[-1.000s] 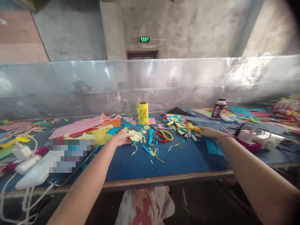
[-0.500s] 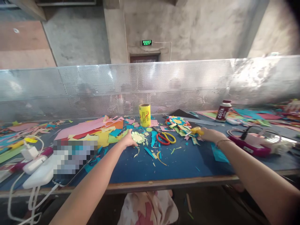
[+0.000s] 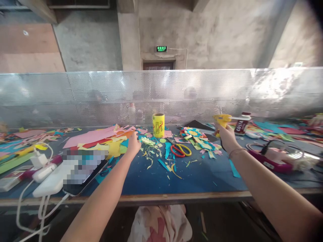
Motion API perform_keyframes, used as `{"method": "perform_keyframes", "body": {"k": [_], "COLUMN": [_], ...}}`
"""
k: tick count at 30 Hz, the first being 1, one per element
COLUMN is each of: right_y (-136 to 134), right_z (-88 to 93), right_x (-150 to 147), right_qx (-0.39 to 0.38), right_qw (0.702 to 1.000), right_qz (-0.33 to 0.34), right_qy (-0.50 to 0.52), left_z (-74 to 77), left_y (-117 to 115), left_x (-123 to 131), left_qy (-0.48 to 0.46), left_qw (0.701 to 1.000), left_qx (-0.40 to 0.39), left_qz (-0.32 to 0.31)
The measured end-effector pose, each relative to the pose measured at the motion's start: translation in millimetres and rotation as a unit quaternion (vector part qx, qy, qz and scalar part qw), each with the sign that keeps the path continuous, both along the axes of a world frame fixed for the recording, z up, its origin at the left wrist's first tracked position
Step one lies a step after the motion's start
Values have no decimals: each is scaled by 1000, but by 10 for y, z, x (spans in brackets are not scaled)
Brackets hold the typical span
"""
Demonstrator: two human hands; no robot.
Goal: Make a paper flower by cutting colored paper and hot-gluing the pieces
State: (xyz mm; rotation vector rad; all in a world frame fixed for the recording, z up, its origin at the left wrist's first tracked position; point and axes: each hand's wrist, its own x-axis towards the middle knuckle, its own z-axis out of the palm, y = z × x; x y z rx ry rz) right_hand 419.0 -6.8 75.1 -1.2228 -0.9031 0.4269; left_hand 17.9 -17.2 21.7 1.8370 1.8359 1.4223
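My right hand (image 3: 225, 136) is raised above the blue table (image 3: 191, 174) and grips a yellow glue gun (image 3: 222, 120), its nozzle pointing right. My left hand (image 3: 133, 144) reaches forward and holds the edge of a pale yellow-green paper cutout (image 3: 148, 141), lifted slightly off the table. Between the hands lie red-and-yellow scissors (image 3: 180, 150) and a layered paper flower (image 3: 193, 132). A yellow tape roll (image 3: 158, 125) stands upright just behind.
Coloured paper sheets and scraps (image 3: 101, 139) litter the table. A phone (image 3: 83, 171), a white power bank (image 3: 49, 183) and cables lie at the left. A brown bottle (image 3: 239, 125) and a pink device (image 3: 271, 158) sit at the right. A perforated metal screen (image 3: 161, 94) closes the back.
My right hand has lifted the glue gun off the table and up to the right. My left hand has moved forward with the pale cutout. The camera has tilted slightly.
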Motion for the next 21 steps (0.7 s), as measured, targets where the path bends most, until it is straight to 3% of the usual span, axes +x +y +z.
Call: {"method": "perform_keyframes", "body": {"k": [4, 8, 12, 15, 17, 21], "right_y": [-77, -127, -147, -195, -247, -347], "right_z": [113, 27, -198, -345, -416, -525], "right_x": [-361, -707, -980, -1122, -1203, -1349], "right_qx": [33, 5, -7, -29, -42, -78], "right_qw": [984, 970, 967, 939, 921, 897], "right_qz": [108, 173, 253, 326, 357, 385], "right_qy": [136, 168, 29, -109, -152, -204], "left_z": [-11, -40, -29, 3, 29, 69], "left_y": [93, 126, 52, -28, -75, -126], "left_x": [-50, -24, 44, 111, 154, 200], "left_qy": [-101, -203, -275, -345, -366, -343], "left_qw": [994, 976, 958, 931, 921, 929], "left_qx": [40, 49, 6, -29, -40, -54], "left_qz": [-20, -57, -83, -113, -126, -130]}}
